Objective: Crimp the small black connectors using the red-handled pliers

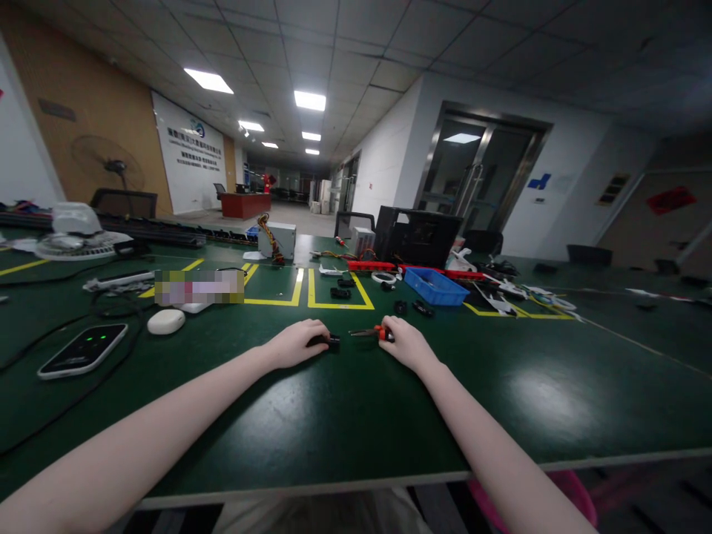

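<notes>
My left hand is over the green table, its fingers closed around a small black piece whose end sticks out to the right. The exact kind of this piece cannot be made out. Across a short gap, my right hand grips needle-nose pliers by their orange-red and black handles. The thin metal nose points left, toward the black piece, without touching it. Beyond my hands, small black parts lie inside a yellow taped square, and two more black parts lie near a blue tray.
The green table carries a blue tray, a black computer case and a grey power supply at the back. On the left are a phone-like device, a white round-cornered case and black cables. Loose wires lie right.
</notes>
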A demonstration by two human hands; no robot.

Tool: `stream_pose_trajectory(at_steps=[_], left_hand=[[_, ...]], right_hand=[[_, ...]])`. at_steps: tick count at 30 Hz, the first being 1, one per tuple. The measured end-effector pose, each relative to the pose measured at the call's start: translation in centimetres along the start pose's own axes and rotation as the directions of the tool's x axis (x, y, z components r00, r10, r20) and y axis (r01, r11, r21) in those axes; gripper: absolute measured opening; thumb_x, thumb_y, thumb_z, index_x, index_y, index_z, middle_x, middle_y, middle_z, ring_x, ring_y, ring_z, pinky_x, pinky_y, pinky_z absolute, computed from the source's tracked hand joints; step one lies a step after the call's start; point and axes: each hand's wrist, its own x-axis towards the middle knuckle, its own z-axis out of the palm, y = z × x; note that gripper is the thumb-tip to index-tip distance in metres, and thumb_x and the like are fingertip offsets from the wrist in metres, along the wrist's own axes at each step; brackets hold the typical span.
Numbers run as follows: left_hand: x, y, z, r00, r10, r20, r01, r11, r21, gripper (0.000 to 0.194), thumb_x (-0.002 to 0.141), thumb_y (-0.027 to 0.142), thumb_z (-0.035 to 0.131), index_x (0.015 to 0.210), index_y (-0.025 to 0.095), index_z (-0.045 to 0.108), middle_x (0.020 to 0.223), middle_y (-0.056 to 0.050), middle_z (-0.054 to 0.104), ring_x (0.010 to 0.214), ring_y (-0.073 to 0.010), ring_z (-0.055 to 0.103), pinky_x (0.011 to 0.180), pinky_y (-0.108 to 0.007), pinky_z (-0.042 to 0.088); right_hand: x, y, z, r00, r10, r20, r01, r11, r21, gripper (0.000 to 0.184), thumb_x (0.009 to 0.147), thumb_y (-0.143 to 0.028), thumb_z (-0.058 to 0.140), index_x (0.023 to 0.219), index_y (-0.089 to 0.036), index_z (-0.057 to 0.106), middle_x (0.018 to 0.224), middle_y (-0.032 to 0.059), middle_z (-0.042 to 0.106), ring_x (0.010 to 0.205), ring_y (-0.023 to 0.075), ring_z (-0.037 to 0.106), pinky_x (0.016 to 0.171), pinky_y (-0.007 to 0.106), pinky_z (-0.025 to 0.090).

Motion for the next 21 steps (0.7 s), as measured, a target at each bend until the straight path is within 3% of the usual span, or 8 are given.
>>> stream_pose_trajectory(at_steps=[10,16,21], left_hand=[[0.2,0.0,-0.1,1.000,0.004,-0.001,-0.004,1.000,-0.010,0.012,0.090,0.024,0.058,0.100,0.020,0.063,0.104,-0.006,0.063,0.097,-0.0212,0.060,0.088,-0.034,0.047],[0.3,-0.1,0.0,1.000,0.009,0.009,-0.009,1.000,0.004,0.011,0.090,0.023,0.059,0.100,0.020,0.062,0.105,-0.005,0.062,0.096,-0.0209,0.059,0.087,-0.035,0.048],[0.2,-0.2,0.0,1.000,0.002,0.007,-0.002,1.000,-0.001,0.012,0.089,0.022,0.060,0.101,0.021,0.062,0.106,-0.005,0.062,0.097,-0.0206,0.059,0.087,-0.035,0.048]], right_hand=[[0.1,0.4,-0.7,0.992,-0.086,0.094,0.087,0.996,-0.003,0.020,0.079,-0.008,0.053,0.092,-0.023,0.050,0.093,0.0029,0.065,0.083,0.0174,0.061,0.065,0.025,0.039],[0.1,0.2,-1.2,0.986,-0.125,0.114,0.133,0.989,-0.063,0.020,0.082,-0.014,0.054,0.101,-0.021,0.055,0.090,0.0054,0.068,0.083,0.0203,0.062,0.076,0.031,0.040],[0.5,-0.2,-0.8,0.981,-0.167,0.104,0.176,0.980,-0.093,0.033,0.082,-0.020,0.057,0.115,-0.019,0.057,0.108,0.0104,0.066,0.100,0.0243,0.059,0.085,0.035,0.041]])
